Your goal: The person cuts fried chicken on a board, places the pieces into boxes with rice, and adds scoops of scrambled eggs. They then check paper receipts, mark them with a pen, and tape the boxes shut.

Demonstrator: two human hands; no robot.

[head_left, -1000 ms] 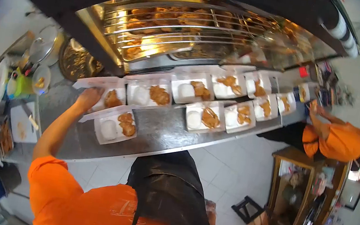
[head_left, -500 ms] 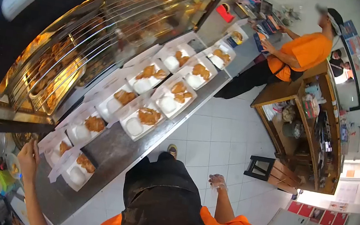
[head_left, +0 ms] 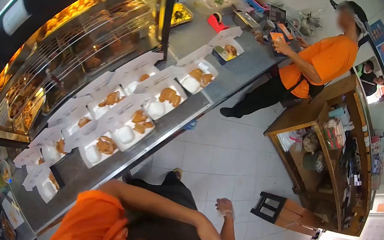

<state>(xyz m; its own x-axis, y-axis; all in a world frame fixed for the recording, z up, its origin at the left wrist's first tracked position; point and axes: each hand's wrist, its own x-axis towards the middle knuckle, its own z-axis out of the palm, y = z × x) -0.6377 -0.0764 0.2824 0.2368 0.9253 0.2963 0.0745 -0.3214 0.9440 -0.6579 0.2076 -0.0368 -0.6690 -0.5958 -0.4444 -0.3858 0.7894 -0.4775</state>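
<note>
My left hand (head_left: 210, 235) has crossed in front of my dark apron (head_left: 154, 236) and lies against my right forearm; its fingers are mostly hidden. My right hand (head_left: 225, 207) wears a clear plastic glove and hangs over the tiled floor, fingers loosely curled with nothing visible in them. On the metal counter to the left, two rows of open white meal boxes (head_left: 122, 135) hold white rice mounds and fried chicken pieces (head_left: 169, 97). Another open box (head_left: 228, 51) at the far end has chicken and a green item. Neither hand touches the boxes.
A lit glass food cabinet (head_left: 89, 45) borders the counter (head_left: 74, 179). Beyond stands a co-worker (head_left: 327, 61) in orange, holding an orange-and-dark item. A red tape dispenser (head_left: 217, 22) sits near them. On the right are a wooden shelf (head_left: 296, 123) and a stool (head_left: 268, 208).
My left hand has left the near end of the counter and swung across my body to my right forearm. The view has shifted; the co-worker remains at the far end.
</note>
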